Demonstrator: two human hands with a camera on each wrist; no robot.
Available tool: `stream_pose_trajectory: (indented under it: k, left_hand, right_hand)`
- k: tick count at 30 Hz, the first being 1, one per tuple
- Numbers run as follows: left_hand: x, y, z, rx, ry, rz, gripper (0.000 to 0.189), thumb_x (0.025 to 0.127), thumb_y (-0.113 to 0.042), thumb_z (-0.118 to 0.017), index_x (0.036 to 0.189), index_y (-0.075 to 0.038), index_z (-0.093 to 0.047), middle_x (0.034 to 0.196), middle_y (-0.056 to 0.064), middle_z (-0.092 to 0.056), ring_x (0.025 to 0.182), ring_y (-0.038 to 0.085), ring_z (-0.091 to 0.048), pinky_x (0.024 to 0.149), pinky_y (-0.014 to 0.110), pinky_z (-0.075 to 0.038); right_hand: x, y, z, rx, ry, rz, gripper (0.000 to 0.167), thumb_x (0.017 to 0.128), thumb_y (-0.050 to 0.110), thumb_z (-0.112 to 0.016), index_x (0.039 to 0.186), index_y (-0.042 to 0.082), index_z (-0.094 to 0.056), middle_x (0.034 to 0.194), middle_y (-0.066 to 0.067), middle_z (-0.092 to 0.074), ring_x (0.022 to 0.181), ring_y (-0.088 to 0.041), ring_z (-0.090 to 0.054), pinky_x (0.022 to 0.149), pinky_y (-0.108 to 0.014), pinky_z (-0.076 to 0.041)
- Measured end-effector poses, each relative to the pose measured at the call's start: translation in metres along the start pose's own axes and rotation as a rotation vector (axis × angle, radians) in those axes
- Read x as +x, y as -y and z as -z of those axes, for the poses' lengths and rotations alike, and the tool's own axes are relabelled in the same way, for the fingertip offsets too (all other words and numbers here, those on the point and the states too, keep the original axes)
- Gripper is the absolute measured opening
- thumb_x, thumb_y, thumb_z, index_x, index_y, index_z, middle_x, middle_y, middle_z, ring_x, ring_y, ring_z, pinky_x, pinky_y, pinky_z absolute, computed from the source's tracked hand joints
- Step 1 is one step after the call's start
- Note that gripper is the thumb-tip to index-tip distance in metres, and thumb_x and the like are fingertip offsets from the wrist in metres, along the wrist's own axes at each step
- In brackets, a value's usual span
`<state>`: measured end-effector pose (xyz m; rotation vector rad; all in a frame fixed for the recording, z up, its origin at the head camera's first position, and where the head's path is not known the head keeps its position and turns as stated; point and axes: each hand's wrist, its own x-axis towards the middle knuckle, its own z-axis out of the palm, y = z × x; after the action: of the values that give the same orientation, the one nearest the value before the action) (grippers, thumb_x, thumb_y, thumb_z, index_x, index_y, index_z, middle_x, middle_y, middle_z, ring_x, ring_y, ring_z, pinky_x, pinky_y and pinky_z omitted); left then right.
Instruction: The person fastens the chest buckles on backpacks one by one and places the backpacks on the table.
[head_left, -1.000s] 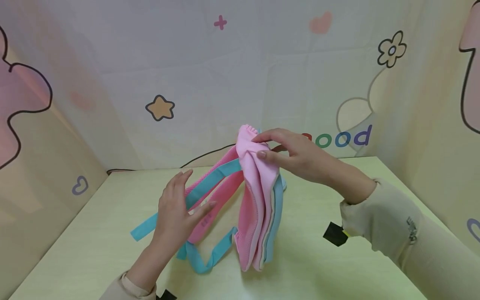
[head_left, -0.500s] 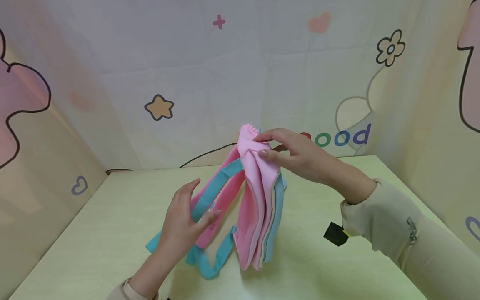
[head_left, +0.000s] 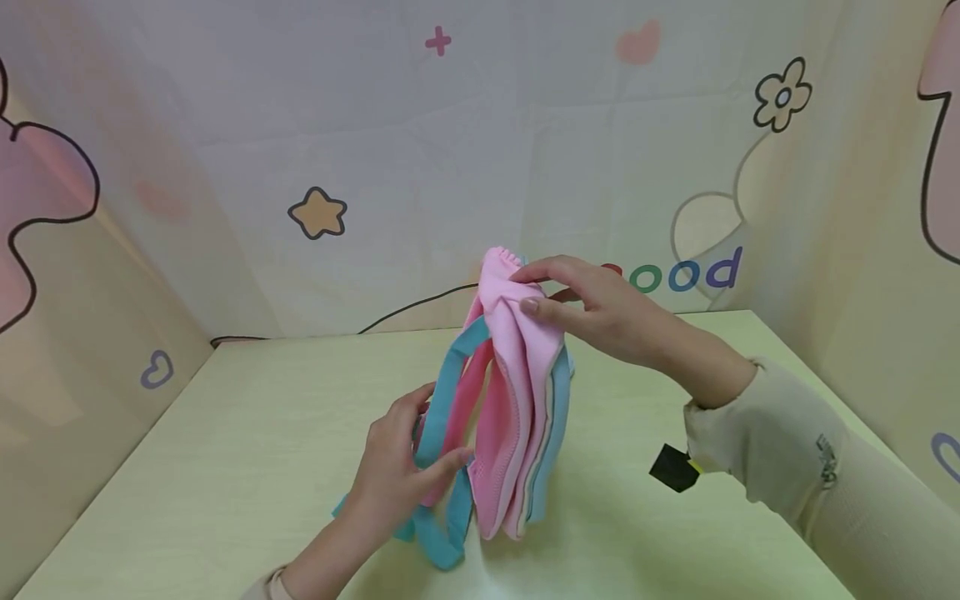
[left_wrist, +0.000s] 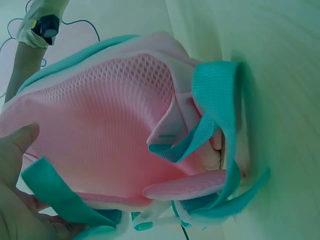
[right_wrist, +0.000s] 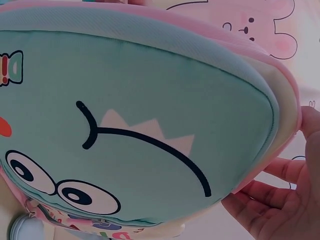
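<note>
A child's pink backpack (head_left: 517, 400) with a teal front stands edge-on on the table, its several layers gathered at the top. My right hand (head_left: 600, 308) pinches its upper end between thumb and fingers; the right wrist view shows the hand (right_wrist: 285, 200) at the edge of the cartoon-faced front panel (right_wrist: 150, 75). My left hand (head_left: 397, 458) is at the shoulder straps, thumb apart from the fingers, with a teal webbing strap (head_left: 438, 417) lying across between them. In the left wrist view, its fingers are partly hidden behind the strap (left_wrist: 65, 195), beside the pink mesh back panel (left_wrist: 100, 120).
The pale yellow table (head_left: 262, 433) runs back to a printed cloth backdrop (head_left: 450, 167). A black box-like device (head_left: 675, 468) sits at my right cuff. Low in the right wrist view, a round bluish-grey thing (right_wrist: 27, 227) shows beside the backpack.
My left hand has moved right, bringing the straps in close against the backpack; the long teal strap end has drawn in with them. My right hand keeps its hold almost unmoved.
</note>
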<state>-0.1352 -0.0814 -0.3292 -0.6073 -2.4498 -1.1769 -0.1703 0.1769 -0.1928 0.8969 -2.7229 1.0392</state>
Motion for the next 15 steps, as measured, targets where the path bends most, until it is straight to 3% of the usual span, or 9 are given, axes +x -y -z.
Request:
stream_pose_trajectory:
  k: [4,8,15]
  left_hand:
    - [-0.002,-0.004,-0.005,-0.051,0.041,0.023,0.071,0.079,-0.031,-0.078,0.139,-0.013,-0.044,0.123,0.002,-0.059,0.108,0.02,-0.058,0.099,0.05,-0.041]
    - [-0.003,-0.008,-0.011,-0.103,0.09,0.012,0.071,0.078,-0.03,-0.078,0.138,-0.014,-0.044,0.133,0.002,-0.052,0.118,0.02,-0.052,0.093,0.045,-0.051]
    - [-0.006,-0.013,-0.019,-0.115,0.112,0.013,0.074,0.075,-0.029,-0.082,0.137,-0.015,-0.044,0.134,0.001,-0.05,0.121,0.016,-0.048,0.091,0.038,-0.054]
  right_hand:
    - [-0.002,0.0,0.001,0.006,0.0,-0.007,0.044,0.097,0.029,-0.053,0.137,0.012,-0.049,0.141,-0.009,-0.047,0.121,-0.03,-0.052,0.09,-0.043,-0.054]
    - [-0.003,-0.001,0.001,0.001,-0.007,-0.006,0.044,0.097,0.029,-0.053,0.137,0.012,-0.049,0.14,-0.009,-0.048,0.121,-0.03,-0.052,0.09,-0.043,-0.054]
    - [-0.003,-0.003,0.001,0.004,-0.009,-0.011,0.045,0.096,0.031,-0.053,0.137,0.013,-0.049,0.141,-0.009,-0.048,0.119,-0.031,-0.054,0.087,-0.042,-0.056]
